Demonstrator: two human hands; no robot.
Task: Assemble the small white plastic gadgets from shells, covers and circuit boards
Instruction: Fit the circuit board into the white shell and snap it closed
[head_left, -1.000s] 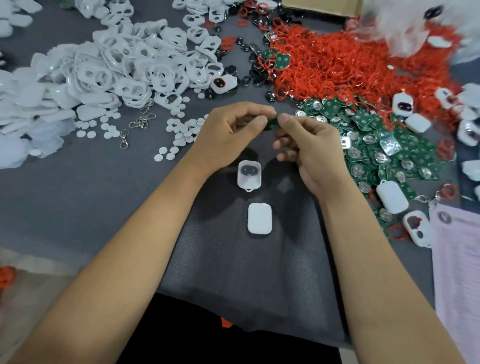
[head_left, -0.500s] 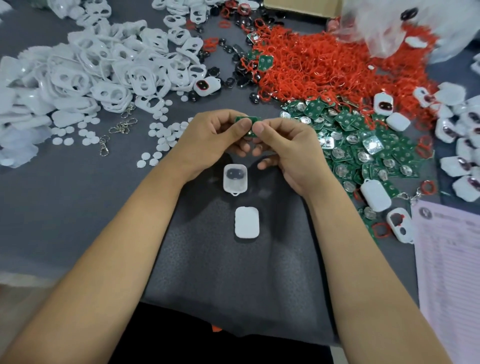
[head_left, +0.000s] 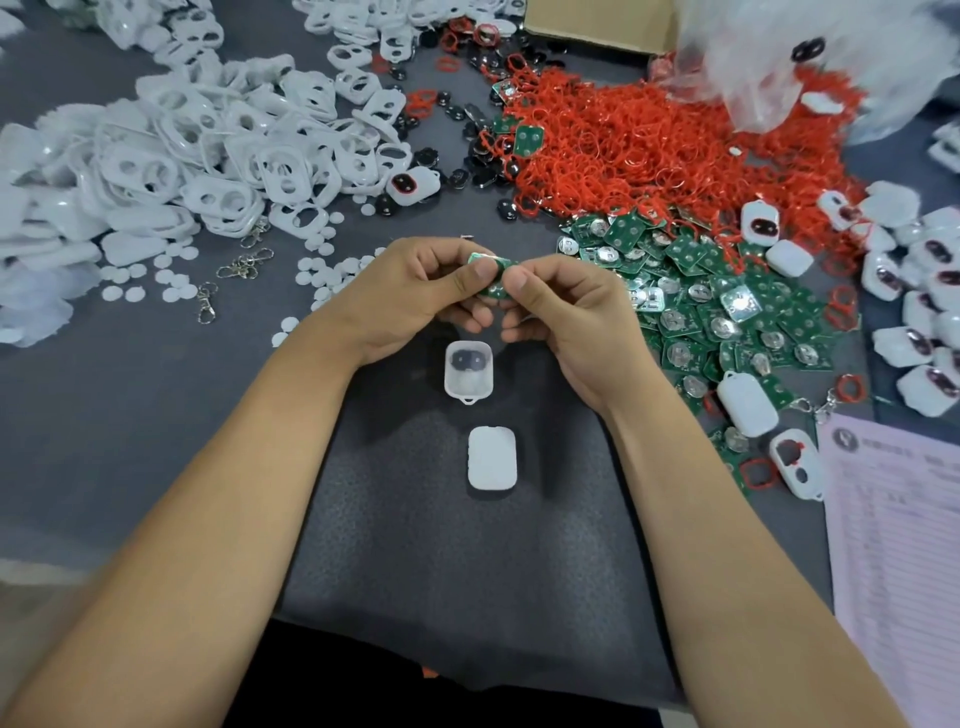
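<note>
Both hands, left (head_left: 415, 291) and right (head_left: 566, 312), pinching one green circuit board (head_left: 493, 270), open white shell (head_left: 468, 375) below

Even overhead light, soft shadows, wide-angle bending at edges, blurred far corners

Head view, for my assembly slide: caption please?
Both hands pinch a green circuit board above an open white shell.

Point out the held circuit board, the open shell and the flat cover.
circuit board (head_left: 492, 275), head view, green face between the thumbs
open shell (head_left: 468, 375), head view, inside floor
flat cover (head_left: 492, 458), head view, middle of its top
</note>
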